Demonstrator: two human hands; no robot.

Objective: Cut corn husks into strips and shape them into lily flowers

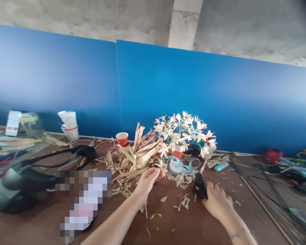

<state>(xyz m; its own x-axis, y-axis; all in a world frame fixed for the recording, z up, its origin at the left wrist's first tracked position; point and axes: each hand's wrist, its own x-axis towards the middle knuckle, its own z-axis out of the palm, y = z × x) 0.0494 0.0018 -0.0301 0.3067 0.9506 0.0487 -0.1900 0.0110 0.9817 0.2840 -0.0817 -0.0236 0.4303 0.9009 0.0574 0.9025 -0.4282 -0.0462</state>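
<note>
My left hand (149, 180) is closed in a pinch on a small pale husk flower (161, 164), held just above the table. My right hand (218, 200) is around the handle end of a black glue gun (200, 185), which is low over the table or resting on it; its fingertips are partly hidden. Behind both hands, a bunch of cream husk flowers (175, 137) on green and blue stems stands in a red paper cup (177, 153). A roll of light blue tape (175, 166) lies between my hands. Dried corn husks (129, 158) are heaped left of it.
Husk scraps (185, 200) litter the brown table (178, 226). A second red cup (122, 139) stands behind the husks. A black-strapped item (17, 183) and a blurred-out phone-like object (85, 204) lie left. At right are a light blue packet (221, 166) and cables. A blue partition (163, 85) closes the back.
</note>
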